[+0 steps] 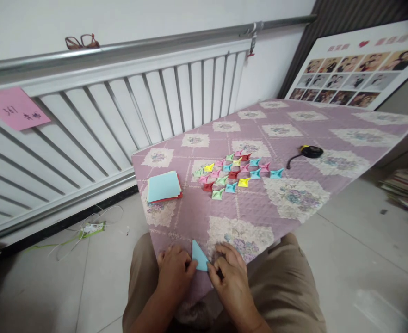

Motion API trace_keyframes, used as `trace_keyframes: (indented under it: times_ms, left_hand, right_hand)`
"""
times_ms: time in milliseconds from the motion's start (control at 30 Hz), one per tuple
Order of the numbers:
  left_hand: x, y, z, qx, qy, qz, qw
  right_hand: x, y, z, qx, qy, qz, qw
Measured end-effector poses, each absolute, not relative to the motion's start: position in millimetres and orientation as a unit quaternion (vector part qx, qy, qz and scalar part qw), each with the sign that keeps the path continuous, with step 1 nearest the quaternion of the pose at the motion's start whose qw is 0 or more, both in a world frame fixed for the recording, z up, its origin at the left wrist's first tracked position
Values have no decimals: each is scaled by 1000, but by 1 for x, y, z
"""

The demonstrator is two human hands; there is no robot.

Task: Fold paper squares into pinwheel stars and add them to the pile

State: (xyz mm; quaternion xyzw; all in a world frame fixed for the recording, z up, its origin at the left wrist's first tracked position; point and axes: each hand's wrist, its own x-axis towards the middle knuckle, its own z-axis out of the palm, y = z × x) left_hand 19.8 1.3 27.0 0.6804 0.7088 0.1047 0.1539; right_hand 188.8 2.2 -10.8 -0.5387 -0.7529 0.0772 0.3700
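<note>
A light blue sheet of paper (199,258), folded into a triangle, lies on the near edge of the cloth-covered table between my hands. My left hand (173,266) has its fingers curled on the cloth, with the thumb pressing the paper's lower left edge. At the lower right corner, my right hand (231,269) pinches the paper between thumb and forefinger; its other fingers rest on the table. Farther up sit several small folded paper pieces (233,175) in pink, red, yellow, green and blue, set in slanting rows. A stack of coloured paper (163,186), blue on top, is left of them.
A black and yellow tape measure (311,151) with a strap lies on the right of the purple floral tablecloth (193,212). Behind the table stands a white radiator (176,97), with glasses (82,42) on its pipe. A photo board (356,64) leans at the back right.
</note>
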Motion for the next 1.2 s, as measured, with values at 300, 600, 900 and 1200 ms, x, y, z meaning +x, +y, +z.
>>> trace_keyframes:
  times_ms: [300, 600, 900, 1200]
  left_hand:
    - [21, 4, 31, 677, 713, 81, 163]
    - [21, 5, 32, 687, 705, 90, 150]
    - [20, 3, 26, 698, 698, 99, 126]
    - [17, -1, 10, 785, 594, 176, 29]
  right_hand:
    - [189, 2, -10, -541, -754, 76, 364]
    - [188, 2, -9, -549, -754, 80, 351]
    - [188, 4, -7, -552, -753, 87, 348]
    - [186, 4, -7, -558, -751, 88, 341]
